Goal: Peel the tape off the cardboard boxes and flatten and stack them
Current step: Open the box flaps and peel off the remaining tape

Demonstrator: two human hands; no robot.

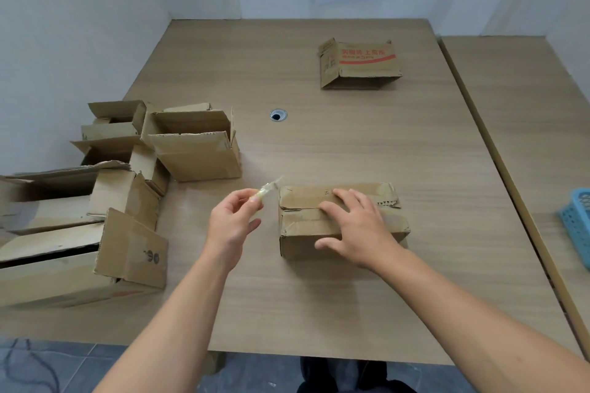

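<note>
1. I had the left hand [231,223] over the middle of the pale wooden tabletop [319,297], towards its near edge. Its thumb and forefinger were pinched on a strip of clear, crumpled tape [268,189].
2. The right hand [357,226] lay spread and flat on the top flaps of the small brown cardboard box [303,226]. It pressed down and gripped nothing.
3. That box sat just to the right of the left hand, with its long axis running along the near edge. The tape's free end pointed at the box's far left corner. I could not tell whether the two touched.
4. I judged the right hand the nearer one for opening the flaps. The left had to shed its tape first.
5. A cluster of opened brown cardboard boxes [191,150] stood along the left edge, not yet flattened. A collapsed brown box printed in red [360,64] lay towards the far right corner, which I took for the start of the stack.
</note>
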